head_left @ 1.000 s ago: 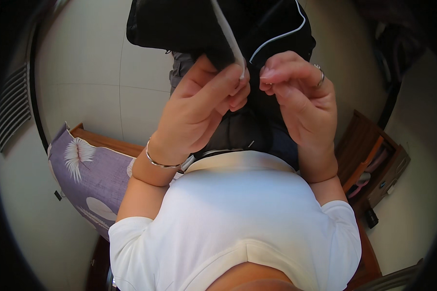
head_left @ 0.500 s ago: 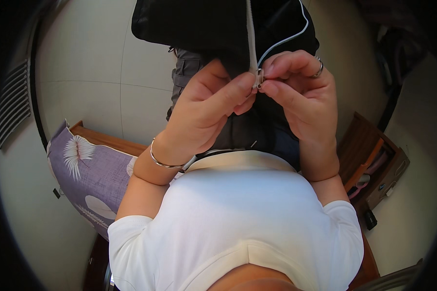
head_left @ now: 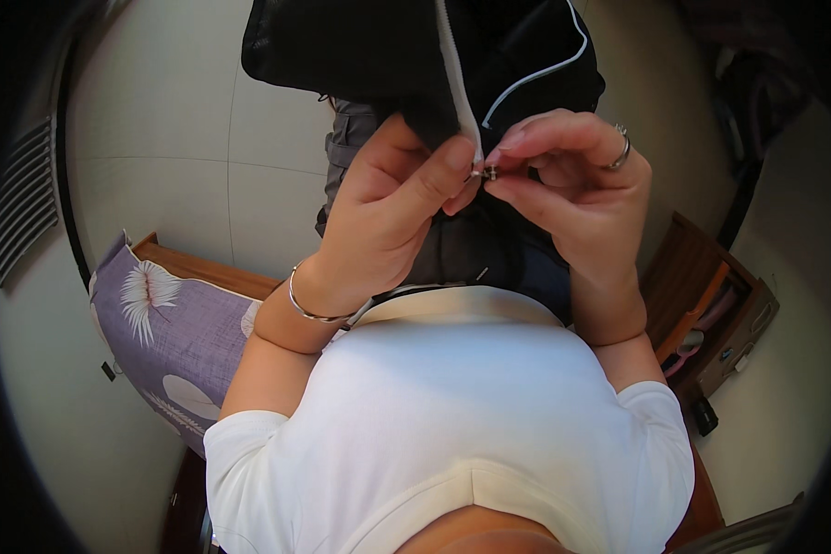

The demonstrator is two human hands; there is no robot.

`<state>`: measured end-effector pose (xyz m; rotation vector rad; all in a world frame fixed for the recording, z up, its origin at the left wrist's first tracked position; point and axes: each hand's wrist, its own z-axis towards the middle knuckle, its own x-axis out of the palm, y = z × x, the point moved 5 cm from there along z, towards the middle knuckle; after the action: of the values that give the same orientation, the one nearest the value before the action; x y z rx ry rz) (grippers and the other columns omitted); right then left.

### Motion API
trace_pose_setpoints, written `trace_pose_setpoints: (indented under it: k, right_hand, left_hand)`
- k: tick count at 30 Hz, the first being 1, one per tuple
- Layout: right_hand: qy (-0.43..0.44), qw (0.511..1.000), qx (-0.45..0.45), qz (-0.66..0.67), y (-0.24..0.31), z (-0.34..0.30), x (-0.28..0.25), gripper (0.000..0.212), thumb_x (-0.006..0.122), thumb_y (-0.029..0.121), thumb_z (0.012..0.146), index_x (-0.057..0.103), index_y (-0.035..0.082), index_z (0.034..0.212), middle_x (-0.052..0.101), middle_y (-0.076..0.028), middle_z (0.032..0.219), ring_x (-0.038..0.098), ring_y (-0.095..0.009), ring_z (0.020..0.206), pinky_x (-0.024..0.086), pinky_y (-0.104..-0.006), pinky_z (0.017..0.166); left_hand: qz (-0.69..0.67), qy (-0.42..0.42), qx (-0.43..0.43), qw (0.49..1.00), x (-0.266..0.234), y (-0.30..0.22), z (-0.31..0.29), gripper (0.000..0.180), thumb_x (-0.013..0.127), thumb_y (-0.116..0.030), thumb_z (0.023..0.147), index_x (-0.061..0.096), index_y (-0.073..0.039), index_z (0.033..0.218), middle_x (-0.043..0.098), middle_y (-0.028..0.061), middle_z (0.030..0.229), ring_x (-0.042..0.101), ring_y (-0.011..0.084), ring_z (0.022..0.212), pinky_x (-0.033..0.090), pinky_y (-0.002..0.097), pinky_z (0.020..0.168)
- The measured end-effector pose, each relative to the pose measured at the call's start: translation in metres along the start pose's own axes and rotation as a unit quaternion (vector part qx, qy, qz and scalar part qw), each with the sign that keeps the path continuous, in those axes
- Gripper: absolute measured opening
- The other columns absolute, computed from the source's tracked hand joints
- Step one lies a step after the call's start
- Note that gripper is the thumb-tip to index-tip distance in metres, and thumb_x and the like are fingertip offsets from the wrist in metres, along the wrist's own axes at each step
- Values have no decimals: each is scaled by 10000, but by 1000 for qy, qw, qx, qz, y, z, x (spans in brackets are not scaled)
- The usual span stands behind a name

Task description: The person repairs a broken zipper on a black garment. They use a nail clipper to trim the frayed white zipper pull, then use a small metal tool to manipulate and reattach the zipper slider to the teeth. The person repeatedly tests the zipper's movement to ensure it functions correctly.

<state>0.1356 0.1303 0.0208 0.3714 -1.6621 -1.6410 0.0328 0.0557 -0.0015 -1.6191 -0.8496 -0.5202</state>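
A black garment (head_left: 351, 55) with a white zipper strip (head_left: 454, 74) hangs over my lap. My left hand (head_left: 388, 198) is closed, its thumb and fingers pinching the lower end of that strip. Right beside it, my right hand (head_left: 591, 185) pinches a small metal zipper slider (head_left: 490, 173) between thumb and fingertips, at the strip's end. Whether the slider sits on the teeth is too small to tell. A thin white edging (head_left: 545, 72) curves along the garment's right part and ends just above my right fingertips.
To the left, a purple cloth with white feather shapes (head_left: 194, 314) covers a wooden-edged piece of furniture. An open wooden drawer (head_left: 692, 305) with things inside stands at the right. Pale floor tiles (head_left: 175, 120) and a grey slatted panel (head_left: 28, 198) lie farther left.
The zipper strip has swung left and now slants. My right hand has shifted slightly right and down, with its fingers a little differently placed around the slider. My left hand has barely moved.
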Motion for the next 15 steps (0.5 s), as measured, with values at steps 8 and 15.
trace_pose_setpoints:
  k: [8, 15]
  right_hand:
    - [45, 991, 39, 118, -10, 4, -2, 160, 579, -113, 714, 570, -53, 863, 574, -114, 835, 606, -184, 752, 510, -257, 670]
    - [43, 995, 65, 62, -7, 5, -2, 160, 569, -117, 714, 570, -49, 859, 569, -101, 829, 603, -178, 742, 504, -251, 670]
  left_hand:
    - [49, 27, 39, 998, 0, 1, 1, 95, 518, -114, 854, 505, -50, 924, 519, 1, 769, 428, 67, 639, 345, 186, 575]
    - [51, 14, 43, 998, -2, 1, 1, 90, 515, -107, 855, 504, -48, 922, 520, 1, 767, 432, 65, 641, 351, 184, 583]
